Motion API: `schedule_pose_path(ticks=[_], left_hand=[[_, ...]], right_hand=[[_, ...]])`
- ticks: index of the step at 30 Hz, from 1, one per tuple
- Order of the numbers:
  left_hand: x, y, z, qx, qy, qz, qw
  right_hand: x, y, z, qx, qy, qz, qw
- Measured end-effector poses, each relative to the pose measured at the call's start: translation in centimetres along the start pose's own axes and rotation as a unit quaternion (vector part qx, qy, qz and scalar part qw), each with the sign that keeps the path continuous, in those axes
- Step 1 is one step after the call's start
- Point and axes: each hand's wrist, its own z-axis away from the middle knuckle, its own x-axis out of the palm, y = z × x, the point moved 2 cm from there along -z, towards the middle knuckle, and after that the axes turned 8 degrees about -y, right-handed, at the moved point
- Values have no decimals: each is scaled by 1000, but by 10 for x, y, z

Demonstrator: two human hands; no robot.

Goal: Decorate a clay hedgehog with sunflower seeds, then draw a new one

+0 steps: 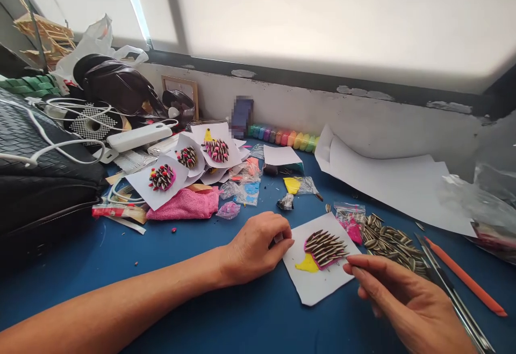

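A white paper square (312, 290) lies on the blue table, bearing a hedgehog figure with a yellow clay snout (308, 264) and a pink clay body stuck full of striped sunflower seeds (325, 246). My left hand (258, 247) is closed at the paper's left edge, thumb and fingers pinching it. On the other side, my right hand (397, 295) holds thumb and forefinger together beside the figure's right edge. A sunflower seed appears to be between those fingertips, mostly hidden. Behind this hand is a pile of loose sunflower seeds (389, 241).
Finished-looking seed hedgehogs on paper (161, 178) sit at left above a pink cloth (185, 203). Bags of clay (350, 225) lie around. A pen (455, 289) and an orange stick (467, 279) are at right. A black bag (44, 171) stands at far left.
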Motion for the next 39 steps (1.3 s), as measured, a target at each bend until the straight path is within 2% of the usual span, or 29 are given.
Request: schedule_pose_path(ticks=[5, 9, 13, 15, 18, 21, 25, 32, 36, 39], left_hand=[[0, 0, 0, 2, -6, 5, 1000], [0, 0, -1, 3, -8, 12, 1000], [0, -1, -1, -7, -9, 19, 1000], [-1, 0, -1, -14, -8, 19, 1000], [-1, 1, -2, -20, -5, 19, 1000], [-1, 1, -2, -19, -7, 14, 1000], [1, -2, -2, -10, -12, 19, 1000], [4, -4, 0, 6, -10, 39, 999], [3, -1, 0, 9, -17, 33, 999], [3, -1, 0, 10, -21, 26, 999]], right_hand=[[9, -15, 3, 55, 23, -70, 996], [11, -22, 4, 26, 24, -69, 997], [9, -21, 6, 17, 66, -51, 996], [9, -18, 7, -12, 71, -30, 997], [12, -13, 9, -71, 29, 29, 997], [13, -7, 10, -91, 1, 90, 992], [12, -2, 8, -87, 19, 81, 993], [15, -1, 10, -143, -24, 72, 987], [18, -2, 14, -125, -37, 105, 986], [25, -8, 19, -161, -61, 139, 975]])
